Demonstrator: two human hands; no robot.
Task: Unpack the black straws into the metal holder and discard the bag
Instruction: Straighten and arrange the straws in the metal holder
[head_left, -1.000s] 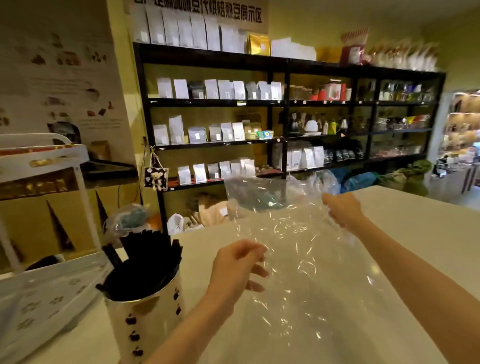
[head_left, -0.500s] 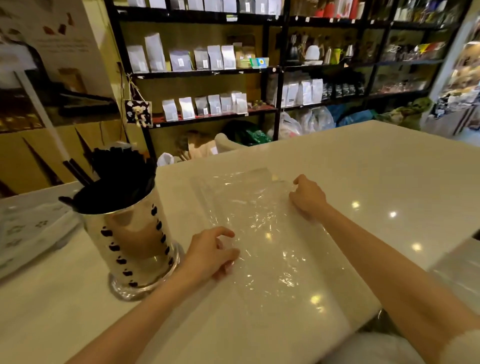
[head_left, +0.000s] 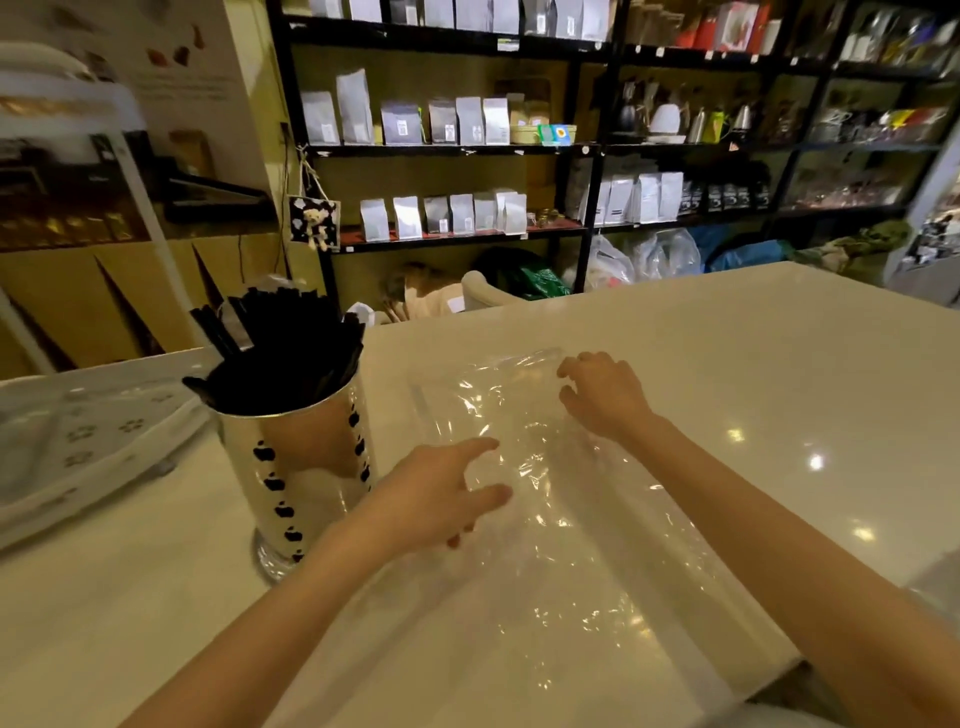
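The black straws stand bunched in the shiny metal holder with black cut-out marks, on the left of the white counter. To the holder's right the empty clear plastic bag lies spread flat on the counter. My left hand rests on the bag's left side, fingers apart, close to the holder. My right hand is at the bag's far end, fingers curled onto the slightly raised edge.
A white tray with paw prints sits at the counter's left end. Behind the counter stand black shelves with white pouches and kettles. Plastic bags lie on the floor beyond the far edge.
The bag came down from mid-air and now lies flat on the counter. Both hands moved onto its surface, and my view tilted downward.
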